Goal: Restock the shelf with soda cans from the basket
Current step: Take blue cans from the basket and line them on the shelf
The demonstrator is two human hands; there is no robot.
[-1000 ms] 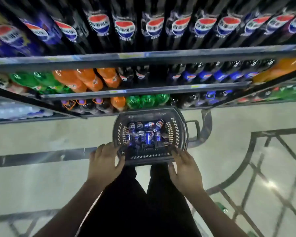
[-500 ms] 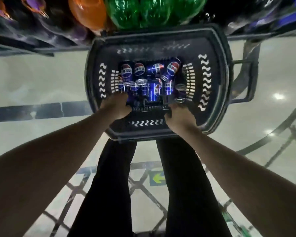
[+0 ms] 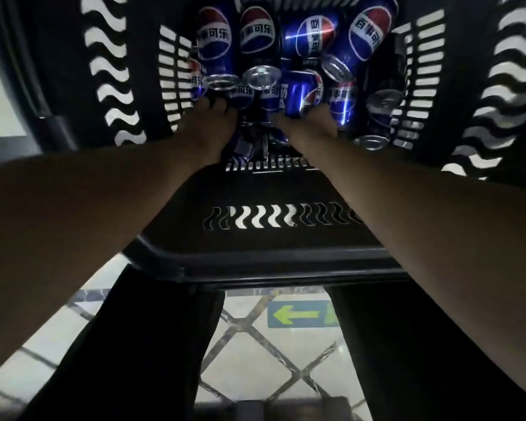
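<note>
A black plastic basket (image 3: 274, 259) fills the upper view, and several blue soda cans (image 3: 214, 41) lie jumbled in its bottom. Both my arms reach down into it. My left hand (image 3: 210, 126) lies on the cans at the left of the pile, its fingertips curled over a can top (image 3: 222, 80). My right hand (image 3: 312, 127) sits at the base of an upright blue can (image 3: 298, 92) in the middle. The backs of both hands face me and the fingers are hidden among the cans, so no grip shows. The shelf is out of view.
The basket's slotted walls (image 3: 113, 71) rise on both sides of my hands. Below its near rim are my dark trouser legs (image 3: 140, 344) and a pale tiled floor with a green arrow sticker (image 3: 298, 314).
My view has dropped much closer to the basket and the shelf has left the frame. Both hands have moved from the near rim down into the cans.
</note>
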